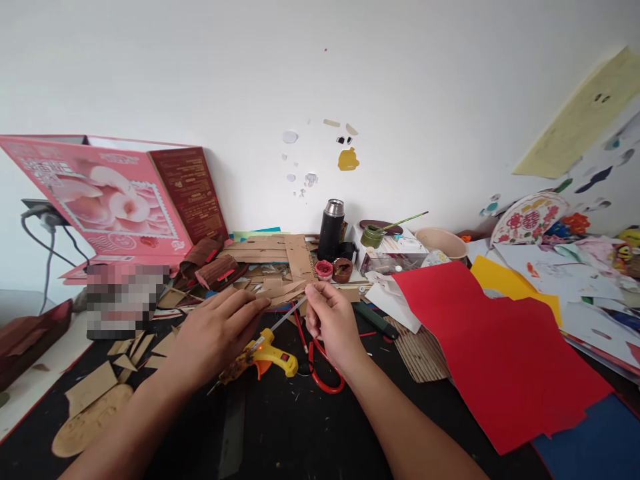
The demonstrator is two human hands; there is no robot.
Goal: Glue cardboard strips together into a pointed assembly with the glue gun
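Note:
A thin piece of brown cardboard (286, 294) is held up between my two hands. My left hand (223, 325) has its fingers closed over the left end, the back of the hand towards me. My right hand (330, 317) pinches the right tip between thumb and fingers. Below lies a yellow hot glue gun (267, 355) with an orange trigger, on the black tabletop. From its back end a pale glue stick (289, 314) sticks out towards my right hand. Red-handled scissors (327, 385) rest close under my right wrist, partly hidden by it.
Cardboard scraps (93, 387) lie on the left. A black thermos (332, 230), a jar of red paint (324, 269) and a green paint jar (373, 235) with a brush stand behind. Red paper (500, 347) covers the right side. A pink box (115, 200) leans at back left.

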